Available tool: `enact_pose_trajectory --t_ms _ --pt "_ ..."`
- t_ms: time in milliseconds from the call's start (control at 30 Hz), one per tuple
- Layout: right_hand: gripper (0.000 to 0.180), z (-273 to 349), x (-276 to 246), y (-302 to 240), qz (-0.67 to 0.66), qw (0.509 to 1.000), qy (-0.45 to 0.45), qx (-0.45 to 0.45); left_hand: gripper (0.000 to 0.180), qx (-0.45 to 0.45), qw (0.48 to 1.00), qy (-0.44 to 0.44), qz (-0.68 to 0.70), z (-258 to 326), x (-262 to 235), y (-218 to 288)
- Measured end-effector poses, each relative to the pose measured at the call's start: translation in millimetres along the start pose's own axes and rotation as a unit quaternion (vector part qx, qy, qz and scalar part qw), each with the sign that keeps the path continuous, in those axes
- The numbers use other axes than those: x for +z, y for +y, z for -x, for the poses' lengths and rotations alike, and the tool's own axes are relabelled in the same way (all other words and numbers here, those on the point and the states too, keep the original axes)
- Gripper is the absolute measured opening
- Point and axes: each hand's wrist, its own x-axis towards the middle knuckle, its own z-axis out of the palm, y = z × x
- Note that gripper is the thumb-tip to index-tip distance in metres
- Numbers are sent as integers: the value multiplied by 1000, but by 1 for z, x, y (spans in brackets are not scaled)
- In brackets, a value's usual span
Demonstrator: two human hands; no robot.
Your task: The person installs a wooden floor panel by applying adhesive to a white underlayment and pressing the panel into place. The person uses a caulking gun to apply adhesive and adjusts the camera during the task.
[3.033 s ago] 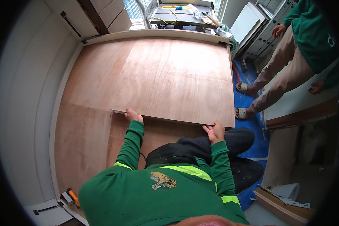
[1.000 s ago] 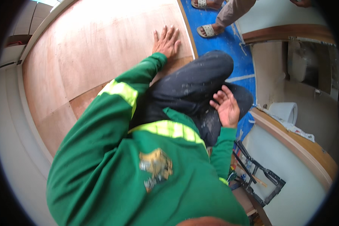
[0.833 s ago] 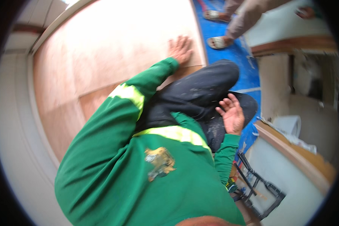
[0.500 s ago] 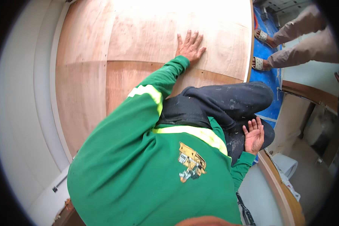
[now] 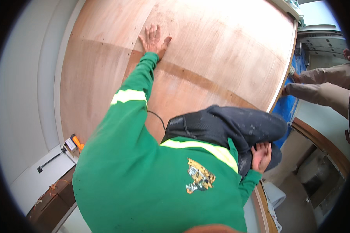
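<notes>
My left hand [image 5: 154, 42] lies palm down on a pale plywood surface [image 5: 221, 46], its fingers spread and nothing in it. Under its wrist runs the joint between a lighter sheet and a browner strip. My right hand [image 5: 261, 156] rests palm up by my bent knee, fingers loosely apart, also holding nothing. I sit cross-legged on the plywood in dark trousers [image 5: 245, 120] and a green sleeved top with a bright yellow band. A thin black cable [image 5: 157, 115] comes out beside my thigh and passes out of sight under my left arm.
An orange-handled tool [image 5: 77, 143] and a small white item lie near the left wall. Blue sheeting [image 5: 289, 101] covers the lower floor beyond the right edge, where another person's trousered legs [image 5: 322, 93] stand. A white roll [image 5: 274, 194] sits at lower right.
My view has turned, so the plywood and the other person appear shifted. My left hand has moved left over the plywood, still flat. My right hand stays by my knee.
</notes>
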Motion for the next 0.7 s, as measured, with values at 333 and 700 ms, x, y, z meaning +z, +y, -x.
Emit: enact_pose_trajectory --t_ms 333,700 --pt "25 2 2 7 14 995 95 -1 100 75 995 65 16 -30 13 8" --pt "30 4 8 24 -7 996 87 -34 92 134 985 -64 -82 -11 17 47"
